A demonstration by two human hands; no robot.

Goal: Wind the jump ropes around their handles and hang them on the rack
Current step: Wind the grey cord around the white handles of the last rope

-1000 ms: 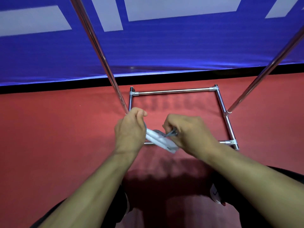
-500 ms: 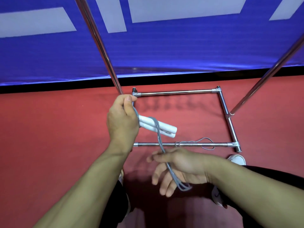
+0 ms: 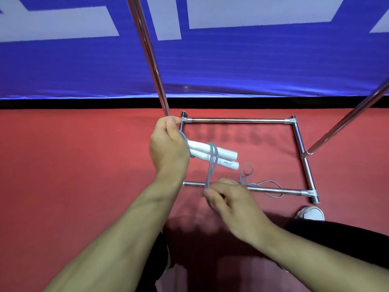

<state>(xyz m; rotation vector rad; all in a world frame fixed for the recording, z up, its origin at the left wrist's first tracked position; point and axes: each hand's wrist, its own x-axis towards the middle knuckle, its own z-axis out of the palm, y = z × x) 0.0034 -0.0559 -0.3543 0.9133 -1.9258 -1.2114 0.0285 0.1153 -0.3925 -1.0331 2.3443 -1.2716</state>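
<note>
Head view, looking down over both forearms. Left hand (image 3: 168, 147): grip closed tight around one end of the two white handles (image 3: 212, 155), fingers curled under, thumb on top near the hand's far edge. Handles lie side by side, touching, long axis running from the left grip out to the right and slightly toward the person, free ends pointing right. Grey rope (image 3: 211, 165) passes around the handles in a loop just right of the left grip, then drops as paired strands toward the right hand (image 3: 233, 204). Right hand sits below and right of the left grip, blurred; fingers curled with the rope running in at the fingertips, so the grip seems to pinch the strand, though the exact contact is unclear. More grey rope trails right of the right hand, looped and lying across the near bar of the chrome rack base (image 3: 299, 142), resting on the red floor (image 3: 73, 175). One slanted rack pole (image 3: 150, 57) rises just beyond the left grip; another pole (image 3: 345, 123) rises far right. White shoe (image 3: 311, 213) shows right of the right hand.
</note>
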